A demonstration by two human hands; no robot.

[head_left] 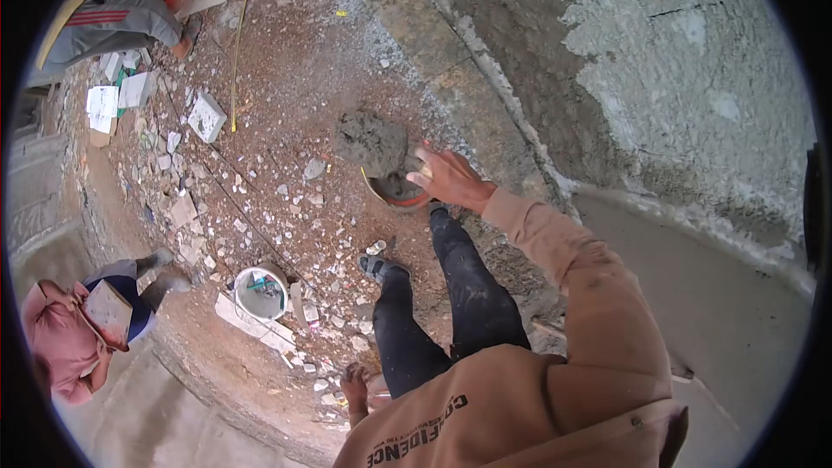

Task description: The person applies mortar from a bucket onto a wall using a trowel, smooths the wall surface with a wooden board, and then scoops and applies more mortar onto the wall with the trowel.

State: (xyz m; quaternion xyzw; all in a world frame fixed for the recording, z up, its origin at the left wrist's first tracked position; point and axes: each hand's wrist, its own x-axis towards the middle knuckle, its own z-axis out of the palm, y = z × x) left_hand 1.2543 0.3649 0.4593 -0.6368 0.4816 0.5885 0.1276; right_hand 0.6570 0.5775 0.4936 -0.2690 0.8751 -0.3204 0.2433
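Note:
My right hand [452, 178] is closed around the handle of a trowel. A thick heap of wet grey mortar [373, 140] covers the blade. Just under it stands a round bucket [406, 203] with an orange rim and more grey mortar inside, partly hidden by the trowel and my hand. My left hand [354, 385] hangs low beside my left leg with its fingers curled. A pale pinkish thing [379, 392] shows next to it, mostly hidden by my body, and I cannot make out what it is.
A partly plastered wall [676, 78] rises on the right above a concrete ledge [425, 43]. Rubble litters the ground. A white bucket [262, 293] stands at lower left, near a person holding a board [110, 314]. Another person [121, 22] crouches at upper left by orange buckets.

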